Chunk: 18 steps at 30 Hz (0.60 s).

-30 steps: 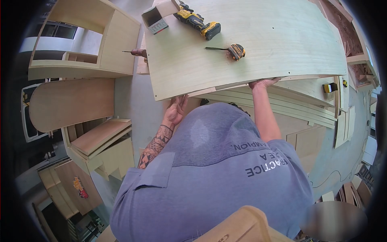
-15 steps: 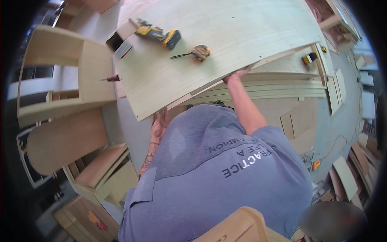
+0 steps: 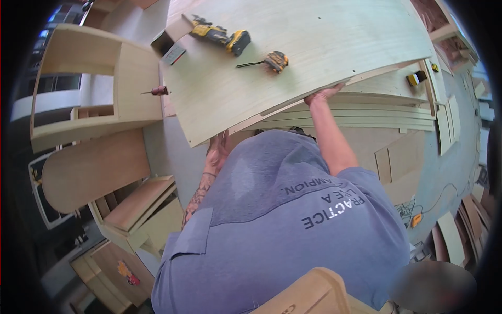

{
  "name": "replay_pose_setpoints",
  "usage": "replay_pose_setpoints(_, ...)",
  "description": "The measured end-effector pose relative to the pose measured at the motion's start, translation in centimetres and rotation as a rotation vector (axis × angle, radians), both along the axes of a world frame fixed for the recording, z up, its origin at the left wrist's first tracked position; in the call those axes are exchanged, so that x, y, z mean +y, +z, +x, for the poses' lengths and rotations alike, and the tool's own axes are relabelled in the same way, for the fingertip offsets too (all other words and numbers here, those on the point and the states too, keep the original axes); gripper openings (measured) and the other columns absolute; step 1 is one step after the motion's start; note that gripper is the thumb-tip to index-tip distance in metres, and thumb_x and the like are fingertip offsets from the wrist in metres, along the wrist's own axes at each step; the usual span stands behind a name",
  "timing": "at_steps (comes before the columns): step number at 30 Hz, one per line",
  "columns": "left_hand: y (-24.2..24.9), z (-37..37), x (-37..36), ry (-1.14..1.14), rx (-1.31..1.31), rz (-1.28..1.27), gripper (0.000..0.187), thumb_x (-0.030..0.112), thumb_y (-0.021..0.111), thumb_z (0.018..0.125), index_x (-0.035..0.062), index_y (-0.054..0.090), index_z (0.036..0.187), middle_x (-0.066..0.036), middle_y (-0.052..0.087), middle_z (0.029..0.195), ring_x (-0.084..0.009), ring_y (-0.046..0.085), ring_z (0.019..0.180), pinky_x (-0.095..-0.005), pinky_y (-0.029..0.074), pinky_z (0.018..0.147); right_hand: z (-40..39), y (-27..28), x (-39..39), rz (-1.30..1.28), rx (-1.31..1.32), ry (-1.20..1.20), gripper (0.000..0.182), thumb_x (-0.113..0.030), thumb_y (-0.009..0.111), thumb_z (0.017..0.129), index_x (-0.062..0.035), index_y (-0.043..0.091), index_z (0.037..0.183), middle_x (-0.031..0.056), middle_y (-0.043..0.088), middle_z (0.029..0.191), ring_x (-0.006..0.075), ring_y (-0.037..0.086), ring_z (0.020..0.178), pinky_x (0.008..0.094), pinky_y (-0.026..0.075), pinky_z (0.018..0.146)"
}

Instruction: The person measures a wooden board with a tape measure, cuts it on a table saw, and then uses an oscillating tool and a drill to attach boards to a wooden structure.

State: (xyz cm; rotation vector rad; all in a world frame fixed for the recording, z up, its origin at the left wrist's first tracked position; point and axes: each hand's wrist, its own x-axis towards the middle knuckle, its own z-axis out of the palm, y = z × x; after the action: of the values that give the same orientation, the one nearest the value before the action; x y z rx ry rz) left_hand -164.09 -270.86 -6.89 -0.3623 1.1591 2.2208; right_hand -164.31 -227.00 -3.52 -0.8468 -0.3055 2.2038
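Ahead of me, a large pale wooden panel (image 3: 225,99) lies with its near edge raised at a slant over a wooden frame. My right hand (image 3: 324,95) grips that edge near its middle, with the fingers partly beneath it. Close to the panel's near left corner, my left hand (image 3: 217,149) holds the edge from below, its fingertips hidden under the wood. A yellow and black power tool (image 3: 219,37), a tape measure (image 3: 276,62) and a small open box (image 3: 172,52) rest on top of the panel.
A red-handled screwdriver (image 3: 158,91) lies left of the panel, beside an open wooden cabinet (image 3: 138,78). A rounded board (image 3: 99,170) and a smaller cabinet (image 3: 138,204) stand lower left. A yellow and black item (image 3: 416,78) is in the frame at right. Cables and an orange object (image 3: 416,220) lie on the floor.
The view has turned slightly, so the panel, tools and both hands appear farther right. Both hands keep their places on the panel's edge.
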Motion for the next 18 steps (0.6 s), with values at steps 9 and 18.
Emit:
replay_pose_setpoints(9,1.7,0.2,0.6,0.065,-0.087,0.053,0.047,0.027,0.061,0.106,0.0196,0.049,0.151,-0.002,0.050,0.155,-0.0224,0.043,0.147,-0.0349,0.037,0.123,0.1,1.6,-0.3,0.038,-0.068,0.028,0.107,-0.093,0.023,0.086,-0.0159,0.042,0.157,0.0112,0.046,0.157,0.0353,0.046,0.143,0.0529,0.045,0.115)
replay_pose_setpoints(18,3.6,-0.7,1.5,0.068,-0.076,0.032,0.048,0.030,0.058,0.108,0.0122,0.047,0.151,-0.004,0.050,0.155,-0.0226,0.048,0.142,-0.0346,0.040,0.122,-0.9,2.4,-0.5,0.071,0.034,0.060,0.103,-0.091,0.029,0.084,-0.0156,0.047,0.152,0.0100,0.052,0.150,0.0348,0.052,0.136,0.0535,0.049,0.109)
